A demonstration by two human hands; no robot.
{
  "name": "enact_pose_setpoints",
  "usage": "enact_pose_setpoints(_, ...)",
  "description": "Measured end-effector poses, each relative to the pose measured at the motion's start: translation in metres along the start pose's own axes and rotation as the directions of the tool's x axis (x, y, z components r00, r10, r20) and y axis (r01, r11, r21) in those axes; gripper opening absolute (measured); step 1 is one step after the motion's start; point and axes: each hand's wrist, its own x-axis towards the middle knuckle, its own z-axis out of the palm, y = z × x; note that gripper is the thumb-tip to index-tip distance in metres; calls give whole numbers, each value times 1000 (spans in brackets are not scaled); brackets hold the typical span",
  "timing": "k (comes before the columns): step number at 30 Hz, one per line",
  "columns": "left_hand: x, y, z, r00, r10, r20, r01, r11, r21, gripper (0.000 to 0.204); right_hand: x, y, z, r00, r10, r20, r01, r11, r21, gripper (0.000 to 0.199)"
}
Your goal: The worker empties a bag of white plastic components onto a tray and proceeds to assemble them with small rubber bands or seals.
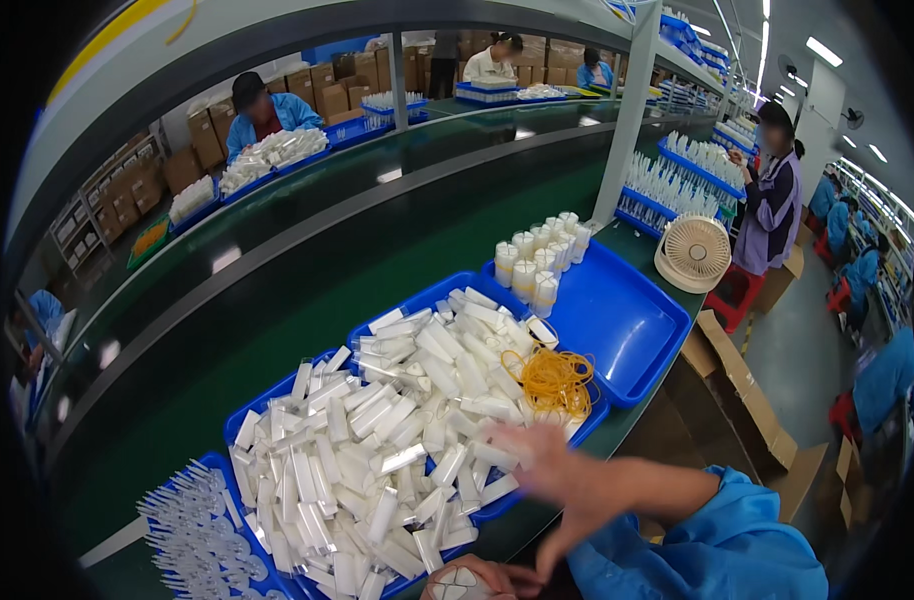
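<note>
At the bottom edge my left hand is closed around a bundle of white pieces, whose round grouped ends face up. My right hand is over the right edge of the pile, thumb spread well away from the fingers; its fingertips are blurred and nothing shows in them. Just beyond it, a tangle of yellow rubber bands lies on the pile. Many white pieces in clear wrappers fill two blue trays. Several banded bundles stand upright in another blue tray at the far right.
Clear pointed plastic parts fill a tray at lower left. A beige fan stands near a metal post. Behind runs a green conveyor belt. Cardboard boxes lie right of the table. Several people work farther off.
</note>
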Motion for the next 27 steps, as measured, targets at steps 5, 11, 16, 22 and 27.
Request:
enact_pose_setpoints(5,0,8,7,977,-138,-165,135,990,-28,24,8,59,-30,906,351,-239,-423,703,-572,33)
enact_pose_setpoints(11,4,19,15,971,-116,-209,123,992,20,22,7,84,-21,891,398,-218,-451,726,-519,16)
enact_pose_setpoints(16,0,22,17,928,-116,-353,187,967,173,17,24,73,-43,867,407,-286,-482,831,-277,9)
enact_pose_setpoints(22,3,18,15,843,293,-452,-190,947,259,16,43,5,-31,974,198,108,-223,912,345,8)
enact_pose_setpoints(27,-7,25,7,993,117,16,-99,900,-424,22,31,-21,14,926,33,375,-320,594,738,9)
